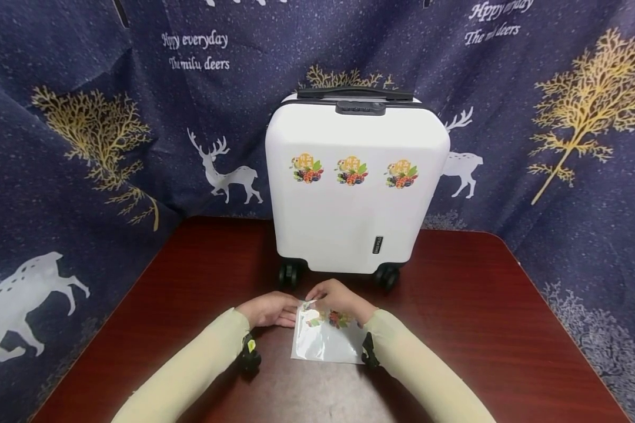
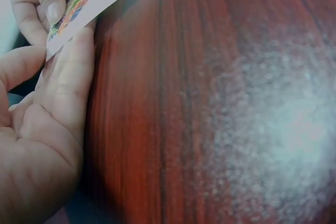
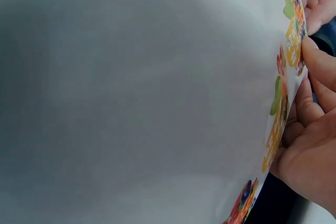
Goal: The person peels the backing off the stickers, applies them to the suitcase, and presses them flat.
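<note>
A white sticker sheet [image 1: 330, 348] with fruit-and-leaf stickers [image 1: 338, 320] along its far side lies low over the table in front of me. At the sheet's far left corner, my left hand [image 1: 268, 309] has its thumb on one side and its fingers on the other. My right hand [image 1: 344, 298] reaches over the far edge and pinches it between thumb and forefinger, close to a sticker. In the right wrist view, the sheet [image 3: 131, 98] fills most of the picture, and the right thumb [image 3: 320, 66] presses by the printed edge.
Behind the hands a white suitcase [image 1: 349, 217] stands upright on black wheels, with three similar fruit stickers [image 1: 352, 171] in a row across its front. The red-brown table [image 1: 471, 329] extends to both sides. A dark blue patterned cloth [image 1: 206, 106] hangs behind it.
</note>
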Demonstrator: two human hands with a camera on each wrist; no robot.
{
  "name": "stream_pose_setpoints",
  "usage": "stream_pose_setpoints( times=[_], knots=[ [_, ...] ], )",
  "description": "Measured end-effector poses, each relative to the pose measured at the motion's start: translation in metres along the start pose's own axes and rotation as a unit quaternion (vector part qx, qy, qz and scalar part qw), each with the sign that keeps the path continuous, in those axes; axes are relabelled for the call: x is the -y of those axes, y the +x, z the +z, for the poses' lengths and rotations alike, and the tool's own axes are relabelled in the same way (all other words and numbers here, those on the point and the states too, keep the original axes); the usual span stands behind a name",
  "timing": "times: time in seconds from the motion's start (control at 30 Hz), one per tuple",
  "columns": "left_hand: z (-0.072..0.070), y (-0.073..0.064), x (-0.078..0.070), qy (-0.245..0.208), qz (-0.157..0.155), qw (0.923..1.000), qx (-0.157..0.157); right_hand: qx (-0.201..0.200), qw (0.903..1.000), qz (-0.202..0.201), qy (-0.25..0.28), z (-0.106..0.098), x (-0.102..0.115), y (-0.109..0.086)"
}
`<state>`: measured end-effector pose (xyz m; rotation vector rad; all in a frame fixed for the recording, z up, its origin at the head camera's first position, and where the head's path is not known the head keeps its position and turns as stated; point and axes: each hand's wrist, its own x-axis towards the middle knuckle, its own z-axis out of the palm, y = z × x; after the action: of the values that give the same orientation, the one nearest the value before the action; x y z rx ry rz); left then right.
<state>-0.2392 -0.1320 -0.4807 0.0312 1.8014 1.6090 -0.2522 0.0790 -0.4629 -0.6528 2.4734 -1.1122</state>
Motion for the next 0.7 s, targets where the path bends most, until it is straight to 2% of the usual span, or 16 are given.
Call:
stream_pose_setpoints(
  times=[0.17,0.43,0.7],
  knots=[
    [-0.0023,0.0027,0.0010,-0.008,-0.004,1.0000,0.000,-0.003,1.0000,0.002,0.007,0.0010,-0.0006,0.0004],
    [-0.0022,0.0042,0.0008,-0.018,-0.012,0.9998,-0.003,-0.009,0.9998,-0.018,-0.007,0.0005,-0.0020,0.0014],
    [-0.0046,0.0040,0.0008,-0.023,-0.015,0.9996,0.003,0.010,0.9994,-0.028,-0.016,0.0016,-0.0008,0.0027]
  ],
)
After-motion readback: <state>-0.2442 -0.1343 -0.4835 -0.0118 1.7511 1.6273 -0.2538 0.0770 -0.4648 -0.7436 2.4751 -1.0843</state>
